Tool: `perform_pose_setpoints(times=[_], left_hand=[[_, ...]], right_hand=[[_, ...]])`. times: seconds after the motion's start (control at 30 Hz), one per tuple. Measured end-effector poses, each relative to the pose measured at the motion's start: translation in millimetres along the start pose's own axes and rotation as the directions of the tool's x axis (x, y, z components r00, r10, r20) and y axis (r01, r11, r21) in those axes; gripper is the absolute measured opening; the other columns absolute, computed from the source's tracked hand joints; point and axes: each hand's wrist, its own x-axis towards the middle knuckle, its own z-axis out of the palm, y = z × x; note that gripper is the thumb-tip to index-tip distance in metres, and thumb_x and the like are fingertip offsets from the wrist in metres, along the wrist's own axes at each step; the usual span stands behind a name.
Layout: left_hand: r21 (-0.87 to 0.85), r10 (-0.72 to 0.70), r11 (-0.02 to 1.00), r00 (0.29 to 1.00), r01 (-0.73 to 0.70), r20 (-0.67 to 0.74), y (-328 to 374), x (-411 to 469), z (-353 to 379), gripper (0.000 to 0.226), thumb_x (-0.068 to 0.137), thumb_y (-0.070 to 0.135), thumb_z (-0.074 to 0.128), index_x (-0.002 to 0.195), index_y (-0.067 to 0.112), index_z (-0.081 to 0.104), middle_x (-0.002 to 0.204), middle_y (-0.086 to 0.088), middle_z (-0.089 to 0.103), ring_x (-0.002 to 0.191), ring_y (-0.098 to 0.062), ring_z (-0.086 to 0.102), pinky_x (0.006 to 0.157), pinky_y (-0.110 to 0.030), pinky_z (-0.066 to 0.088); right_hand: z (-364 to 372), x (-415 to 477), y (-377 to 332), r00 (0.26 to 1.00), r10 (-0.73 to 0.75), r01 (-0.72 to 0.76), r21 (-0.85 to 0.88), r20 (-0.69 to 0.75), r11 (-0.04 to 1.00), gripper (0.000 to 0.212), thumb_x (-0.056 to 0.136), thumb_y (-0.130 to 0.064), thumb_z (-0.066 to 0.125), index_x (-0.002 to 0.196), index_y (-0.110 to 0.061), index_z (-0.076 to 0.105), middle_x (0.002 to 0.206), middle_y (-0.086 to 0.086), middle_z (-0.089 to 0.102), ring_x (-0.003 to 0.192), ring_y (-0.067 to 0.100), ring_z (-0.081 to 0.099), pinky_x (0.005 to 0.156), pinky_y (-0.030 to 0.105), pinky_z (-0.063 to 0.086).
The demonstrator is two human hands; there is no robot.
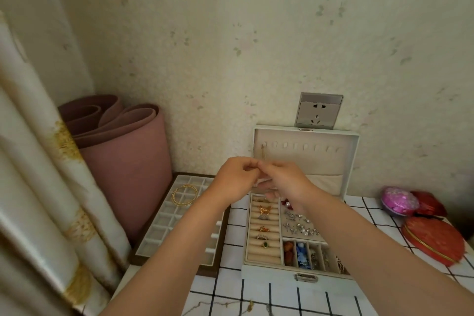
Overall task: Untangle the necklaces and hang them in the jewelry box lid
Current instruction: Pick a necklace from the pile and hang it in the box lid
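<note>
The white jewelry box point(269, 273) stands open on the checked cloth, its lid point(354, 161) upright against the wall with a row of hooks point(300, 147). A thin gold necklace point(263, 152) hangs from the leftmost hook. My left hand point(234, 179) and my right hand point(284, 178) meet fingertip to fingertip in front of the lid's lower left, pinching near that chain's lower end. Whether they grip the chain is too fine to tell. Another thin chain point(225, 304) lies on the cloth at the bottom edge.
A white compartment tray point(164, 236) with gold bangles point(184, 194) sits left of the box. A rolled pink mat point(123, 151) and a curtain point(38, 187) stand further left. Red point(433, 240) and pink point(398, 200) pouches lie at the right. A wall socket point(318, 110) is above the lid.
</note>
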Motion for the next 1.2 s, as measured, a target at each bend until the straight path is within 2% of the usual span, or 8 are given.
perform_pose_setpoints(times=[0.17,0.33,0.5,0.67,0.83,0.97,1.07,1.2], left_hand=[[-0.039,-0.032,0.999,0.997,0.030,-0.070,-5,-7,-4,0.018,0.093,0.018,0.061,0.099,0.023,0.077,0.092,0.007,0.076,0.076,-0.006,0.068,0.069,-0.021,0.051],[-0.045,-0.118,0.993,0.959,0.110,-0.258,-16,-8,2,0.017,0.093,0.013,0.058,0.087,0.027,0.066,0.094,0.002,0.072,0.077,-0.017,0.068,0.079,-0.036,0.059],[-0.151,-0.056,0.986,0.997,0.063,0.049,-2,-11,14,0.024,0.098,0.015,0.056,0.119,0.014,0.067,0.111,0.002,0.070,0.056,-0.004,0.065,0.056,-0.018,0.054],[-0.155,-0.077,0.984,0.996,0.082,0.038,1,-4,14,0.012,0.094,0.017,0.061,0.094,0.016,0.074,0.089,0.001,0.076,0.059,-0.007,0.062,0.058,-0.013,0.048],[-0.120,-0.065,0.991,0.998,0.066,0.018,-5,1,14,0.011,0.093,0.019,0.065,0.089,0.014,0.074,0.086,0.002,0.074,0.061,-0.007,0.064,0.053,-0.012,0.044],[-0.028,0.007,1.000,0.999,-0.008,-0.037,-6,5,12,0.009,0.090,0.021,0.069,0.089,0.018,0.077,0.086,0.008,0.072,0.080,-0.004,0.064,0.075,-0.018,0.049],[0.046,0.065,0.997,0.998,-0.064,-0.021,-4,6,10,0.009,0.090,0.020,0.068,0.089,0.020,0.077,0.082,0.012,0.070,0.078,0.003,0.061,0.069,-0.010,0.044],[0.092,0.117,0.989,0.992,-0.113,-0.044,-6,9,6,0.017,0.093,0.023,0.062,0.086,0.017,0.076,0.081,0.009,0.070,0.076,-0.002,0.060,0.075,-0.022,0.045]], right_hand=[[-5,-7,-6,1.000,-0.028,0.027,-0.059,-0.010,0.998,0.022,0.096,-0.030,0.064,0.105,-0.011,0.071,0.102,0.005,0.076,0.085,0.017,0.073,0.082,0.032,0.060],[-8,-10,-21,0.997,-0.046,0.040,-0.078,-0.067,0.996,0.015,0.096,-0.018,0.062,0.103,-0.006,0.068,0.088,0.008,0.071,0.070,0.014,0.060,0.039,0.006,0.039],[-12,-7,-30,0.992,-0.119,0.112,-0.160,-0.037,0.981,0.019,0.094,-0.021,0.065,0.099,-0.006,0.075,0.091,0.007,0.073,0.076,0.011,0.063,0.050,0.011,0.044],[-17,-1,-24,0.977,-0.204,0.187,-0.202,-0.066,0.961,0.011,0.092,-0.025,0.068,0.085,-0.022,0.076,0.088,-0.002,0.075,0.086,0.011,0.067,0.080,0.024,0.051],[-24,-6,-15,0.998,-0.057,0.043,-0.365,-0.028,0.930,0.023,0.097,-0.023,0.052,0.086,-0.017,0.071,0.075,0.001,0.064,0.051,0.011,0.049,0.048,0.020,0.038],[-18,-13,-2,0.987,0.024,0.057,-0.481,0.161,0.875,0.018,0.094,-0.015,0.054,0.087,-0.017,0.071,0.060,-0.009,0.064,0.047,0.011,0.047,0.046,0.022,0.038],[-13,-12,4,0.979,-0.070,0.153,-0.464,0.192,0.872,0.014,0.090,-0.016,0.067,0.078,-0.013,0.073,0.055,-0.012,0.065,0.043,0.002,0.052,0.048,0.017,0.044],[-18,-4,1,0.978,-0.128,0.189,-0.446,0.163,0.875,0.018,0.093,-0.023,0.067,0.078,-0.017,0.074,0.070,0.001,0.074,0.040,0.004,0.052,0.046,0.019,0.043]])
